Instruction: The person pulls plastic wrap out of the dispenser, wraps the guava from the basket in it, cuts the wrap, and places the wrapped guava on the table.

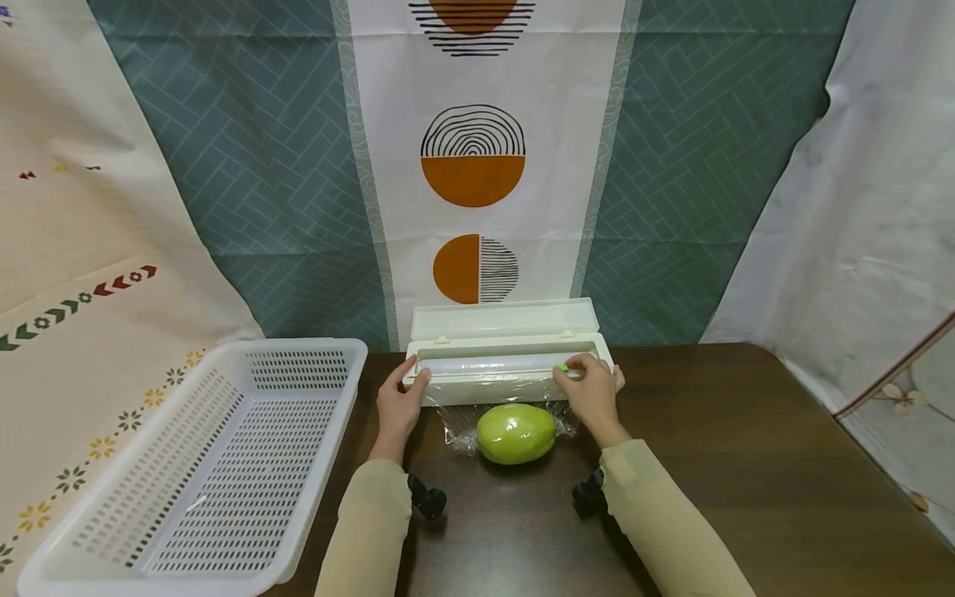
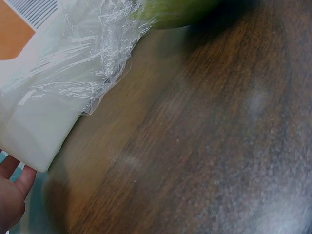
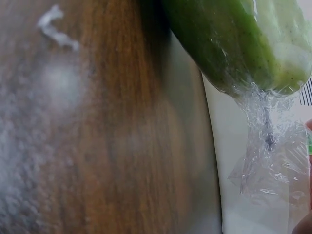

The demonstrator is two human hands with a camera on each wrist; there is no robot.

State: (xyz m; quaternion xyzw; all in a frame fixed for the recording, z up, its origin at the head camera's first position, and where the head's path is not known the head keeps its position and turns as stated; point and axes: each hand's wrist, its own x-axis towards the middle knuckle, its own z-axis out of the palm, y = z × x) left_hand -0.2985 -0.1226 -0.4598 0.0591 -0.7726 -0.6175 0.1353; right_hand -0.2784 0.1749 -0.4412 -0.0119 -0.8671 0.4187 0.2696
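Note:
A white cling film dispenser (image 1: 468,395) stands at the table's back edge, lid raised, with a film roll (image 1: 485,363) inside. My left hand (image 1: 398,408) grips its left end, thumb at the front; the left wrist view catches its fingers (image 2: 24,183) at the box corner. At the right end, my right hand (image 1: 594,396) pinches a small green slide cutter (image 1: 562,367) on the front rim. In front of the box lies a green oval fruit (image 1: 516,434) wrapped in film. Clear film (image 3: 268,141) bunches at its ends and stretches to the dispenser.
A white perforated plastic basket (image 1: 339,448) stands to the left on the dark wooden table (image 1: 716,464). Patterned cloth (image 1: 276,166) hangs behind the table. A small whitish scrap or reflection (image 3: 57,29) shows on the wood in the right wrist view.

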